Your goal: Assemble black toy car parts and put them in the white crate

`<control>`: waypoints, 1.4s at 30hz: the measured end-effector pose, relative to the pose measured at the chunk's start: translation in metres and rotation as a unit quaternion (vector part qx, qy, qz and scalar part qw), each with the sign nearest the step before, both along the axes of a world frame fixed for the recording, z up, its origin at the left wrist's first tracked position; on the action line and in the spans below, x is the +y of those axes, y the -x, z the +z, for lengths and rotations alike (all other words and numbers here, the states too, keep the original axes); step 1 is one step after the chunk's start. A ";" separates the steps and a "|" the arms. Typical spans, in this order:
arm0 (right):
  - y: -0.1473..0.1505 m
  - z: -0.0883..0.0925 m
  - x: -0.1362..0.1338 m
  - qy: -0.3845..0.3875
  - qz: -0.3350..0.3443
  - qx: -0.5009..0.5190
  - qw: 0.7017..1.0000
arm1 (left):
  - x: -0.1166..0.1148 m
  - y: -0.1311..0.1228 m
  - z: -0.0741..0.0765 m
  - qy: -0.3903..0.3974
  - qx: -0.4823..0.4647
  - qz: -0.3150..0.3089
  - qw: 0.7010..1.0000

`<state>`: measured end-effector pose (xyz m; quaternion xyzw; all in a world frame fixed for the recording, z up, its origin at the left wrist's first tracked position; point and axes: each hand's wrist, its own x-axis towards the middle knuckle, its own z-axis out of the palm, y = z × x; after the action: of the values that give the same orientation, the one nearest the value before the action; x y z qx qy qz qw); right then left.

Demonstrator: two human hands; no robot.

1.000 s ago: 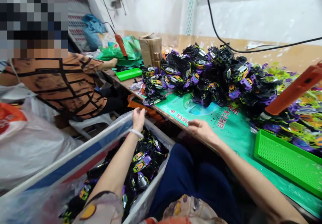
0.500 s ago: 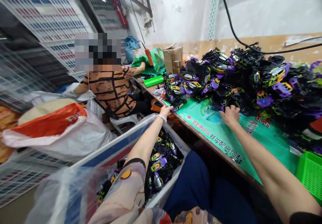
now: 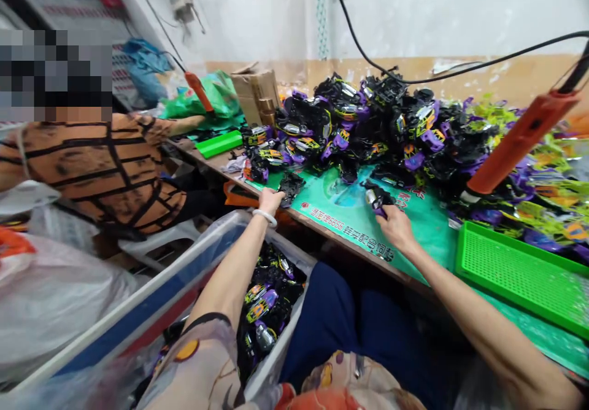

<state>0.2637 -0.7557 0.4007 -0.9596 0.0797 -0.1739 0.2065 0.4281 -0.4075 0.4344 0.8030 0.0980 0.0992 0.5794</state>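
My left hand (image 3: 269,201) reaches to the table edge and closes on a black toy part (image 3: 290,186) lying on the green mat (image 3: 350,213). My right hand (image 3: 394,224) grips another black and purple toy part (image 3: 377,197) just in front of a big heap of black, purple and yellow toy parts (image 3: 368,124). Under my left arm stands a plastic-lined bin (image 3: 276,287) holding more of the same parts.
A green mesh tray (image 3: 515,275) lies at the right on the mat. An orange hanging tool (image 3: 515,146) dangles above it. A seated person in an orange striped shirt (image 3: 101,164) works at the left, beside a small green tray (image 3: 219,143) and cardboard boxes (image 3: 257,94).
My right hand has drawn back from the heap with a toy part in it. My left hand has shifted onto a black part at the table edge. The camera has swung.
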 end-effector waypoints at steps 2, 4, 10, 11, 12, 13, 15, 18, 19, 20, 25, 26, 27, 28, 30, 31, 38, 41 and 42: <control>0.020 -0.009 0.001 0.019 0.043 -0.029 0.998 | -0.009 0.017 -0.002 0.049 0.029 -0.027 0.998; 0.033 -0.018 0.001 0.032 0.073 -0.057 0.995 | -0.016 0.040 -0.007 0.089 0.057 -0.052 0.993; 0.043 -0.030 0.002 0.023 0.096 -0.096 0.990 | -0.042 0.139 -0.028 0.362 0.192 -0.126 0.903; 0.043 -0.030 0.002 0.023 0.098 -0.098 0.990 | -0.048 0.155 -0.031 0.403 0.214 -0.123 0.881; 0.043 -0.031 0.002 0.025 0.100 -0.100 0.990 | -0.053 0.169 -0.033 0.429 0.228 -0.116 0.867; 0.044 -0.031 0.002 0.027 0.102 -0.103 0.989 | -0.059 0.182 -0.035 0.449 0.234 -0.107 0.856; 0.045 -0.033 0.002 0.030 0.103 -0.117 0.987 | -0.070 0.200 -0.037 0.484 0.234 -0.091 0.839; 0.046 -0.036 0.002 0.031 0.105 -0.147 0.983 | -0.082 0.214 -0.038 0.521 0.215 -0.064 0.823; 0.046 -0.037 0.002 0.033 0.107 -0.159 0.981 | -0.085 0.215 -0.039 0.531 0.206 -0.055 0.820; 0.046 -0.038 0.003 0.036 0.110 -0.171 0.978 | -0.087 0.217 -0.040 0.540 0.194 -0.047 0.818; 0.047 -0.038 0.006 0.074 0.123 -0.219 0.965 | -0.092 0.222 -0.042 0.554 0.152 -0.037 0.818; 0.048 -0.037 0.006 0.079 0.124 -0.223 0.964 | -0.093 0.224 -0.042 0.553 0.146 -0.042 0.819; 0.048 -0.036 0.006 0.081 0.126 -0.227 0.962 | -0.094 0.226 -0.041 0.552 0.140 -0.047 0.821; 0.049 -0.036 0.006 0.079 0.128 -0.231 0.961 | -0.096 0.228 -0.040 0.549 0.133 -0.053 0.824; 0.052 -0.034 0.005 0.070 0.129 -0.242 0.959 | -0.099 0.232 -0.037 0.540 0.120 -0.065 0.831; 0.053 -0.033 0.004 0.067 0.130 -0.249 0.957 | -0.102 0.234 -0.036 0.535 0.113 -0.069 0.834; 0.072 -0.032 0.013 0.064 0.119 -0.311 0.941 | -0.108 0.241 -0.034 0.524 0.074 -0.073 0.846; 0.084 -0.032 0.026 0.056 0.127 -0.337 0.931 | -0.107 0.242 -0.036 0.516 0.053 -0.077 0.852; 0.089 -0.032 0.031 0.052 0.128 -0.347 0.928 | -0.107 0.243 -0.037 0.514 0.046 -0.079 0.853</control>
<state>0.1750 -0.7244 0.3682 -0.8508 -0.1299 -0.4716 0.1919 0.1851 -0.5141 0.3970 0.3991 0.0983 -0.0486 0.9103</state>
